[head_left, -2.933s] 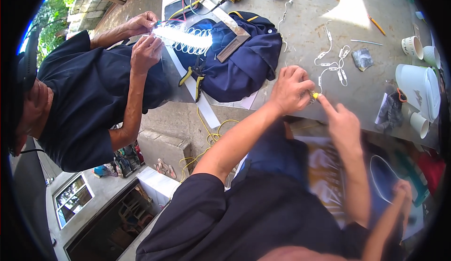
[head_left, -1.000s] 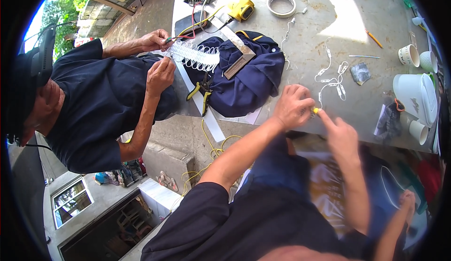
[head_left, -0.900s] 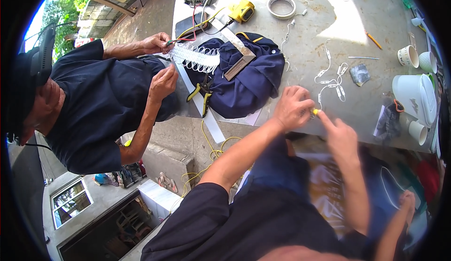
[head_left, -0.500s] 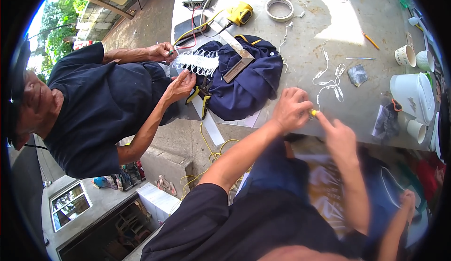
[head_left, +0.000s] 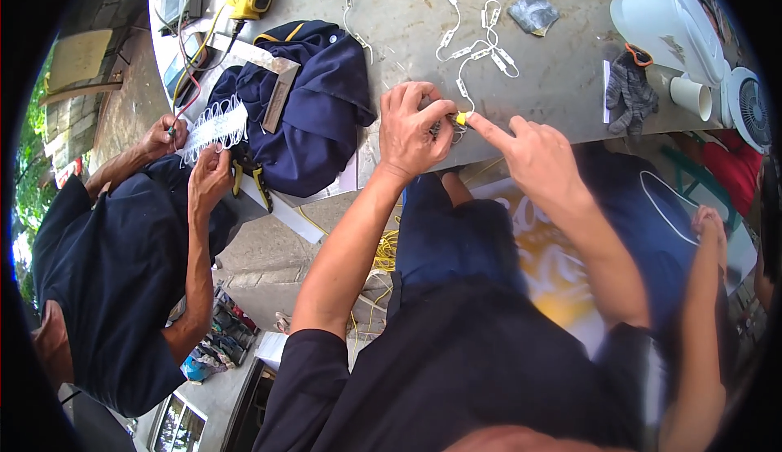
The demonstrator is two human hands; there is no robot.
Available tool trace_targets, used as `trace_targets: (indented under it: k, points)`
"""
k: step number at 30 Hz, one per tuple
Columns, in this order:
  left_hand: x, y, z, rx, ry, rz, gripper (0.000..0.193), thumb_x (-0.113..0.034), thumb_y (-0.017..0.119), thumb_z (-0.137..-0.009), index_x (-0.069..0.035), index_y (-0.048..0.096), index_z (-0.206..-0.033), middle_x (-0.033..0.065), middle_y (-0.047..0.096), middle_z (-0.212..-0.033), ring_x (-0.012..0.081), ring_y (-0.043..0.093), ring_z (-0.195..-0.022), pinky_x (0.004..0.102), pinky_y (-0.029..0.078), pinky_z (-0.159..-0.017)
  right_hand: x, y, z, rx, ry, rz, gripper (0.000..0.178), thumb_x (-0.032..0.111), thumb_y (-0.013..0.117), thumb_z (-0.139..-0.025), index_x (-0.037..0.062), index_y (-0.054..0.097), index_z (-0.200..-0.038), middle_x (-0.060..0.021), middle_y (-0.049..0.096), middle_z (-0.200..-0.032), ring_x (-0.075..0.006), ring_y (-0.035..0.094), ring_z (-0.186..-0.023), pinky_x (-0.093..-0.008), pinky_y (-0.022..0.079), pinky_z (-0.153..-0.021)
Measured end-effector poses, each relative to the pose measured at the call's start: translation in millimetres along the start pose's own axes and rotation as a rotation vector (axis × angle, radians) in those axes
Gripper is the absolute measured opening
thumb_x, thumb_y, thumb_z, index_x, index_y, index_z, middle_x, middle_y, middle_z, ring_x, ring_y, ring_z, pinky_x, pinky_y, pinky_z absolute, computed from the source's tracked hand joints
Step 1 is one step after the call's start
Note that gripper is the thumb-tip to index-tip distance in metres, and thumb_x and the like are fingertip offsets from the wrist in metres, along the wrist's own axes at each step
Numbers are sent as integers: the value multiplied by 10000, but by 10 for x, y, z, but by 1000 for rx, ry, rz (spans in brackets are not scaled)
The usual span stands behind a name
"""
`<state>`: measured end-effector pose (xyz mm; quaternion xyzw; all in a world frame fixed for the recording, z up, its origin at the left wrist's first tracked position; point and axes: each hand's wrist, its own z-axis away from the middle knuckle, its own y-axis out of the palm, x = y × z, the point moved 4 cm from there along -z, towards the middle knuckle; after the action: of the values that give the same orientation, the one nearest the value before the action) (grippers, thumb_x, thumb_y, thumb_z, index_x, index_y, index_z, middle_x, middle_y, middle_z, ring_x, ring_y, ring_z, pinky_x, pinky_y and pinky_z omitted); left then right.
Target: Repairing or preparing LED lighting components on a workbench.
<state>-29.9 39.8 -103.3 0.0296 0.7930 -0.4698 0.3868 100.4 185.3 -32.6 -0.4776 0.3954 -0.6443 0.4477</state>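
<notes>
The person's left hand [head_left: 411,136] was bent over the near edge of the metal-topped table [head_left: 399,57], thumb and forefinger drawn together in a pinch around a small yellow-ended piece [head_left: 462,118]. The right hand [head_left: 539,157] came in from the other side, its forefinger stretched out to the yellow end; its thumb was hidden, so whether it pinched from beneath could not be told. What else lay inside the left grip, perhaps thin wire, was too small to make out.

A string of white LED modules [head_left: 479,54] lay loosely bunched on the table just beyond, its near wire running down to the fingertips; whether it joined the yellow-ended piece was unclear.

The step in hand looked like fine, 2-handed work at that yellow end. The next move seemed to call for a firm left pinch and light right fingertip pressure, with the wire kept slack so the modules were not dragged.

To the left, a co-worker held a strip of white looped wire [head_left: 216,130] beside a navy garment [head_left: 322,102], with a try square [head_left: 281,94] across the cloth and yellow-handled pliers [head_left: 259,189] at its lower edge.
</notes>
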Motion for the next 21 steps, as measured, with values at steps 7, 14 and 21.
trace_targets:
  k: [7,14,21]
  points:
    - [-10,-108,-21,15,-35,-10,214,-99,766,-709,-177,752,-908,22,625,-1003,270,588,-1020,432,414,-907,82,-135,-64,37,-2,-64,653,83,655,-903,270,586,-1525,-95,600,-869,-273,680,-773,-404,552,-722]
    - [-82,-72,-6,-1,-60,43,212,-102,758,-705,-165,746,-907,7,627,-989,273,597,-1017,437,436,-939,11,-90,-17,48,-4,-75,672,5,622,-877,259,620,-1499,-102,588,-847,-300,664,-750,-425,541,-716]
    - [-89,-47,-24,22,-66,72,221,-93,755,-710,-163,749,-919,8,625,-978,274,604,-1030,435,435,-944,-25,-87,-25,81,5,-60,676,8,623,-877,280,624,-1496,-97,585,-836,-288,662,-735,-416,543,-710]
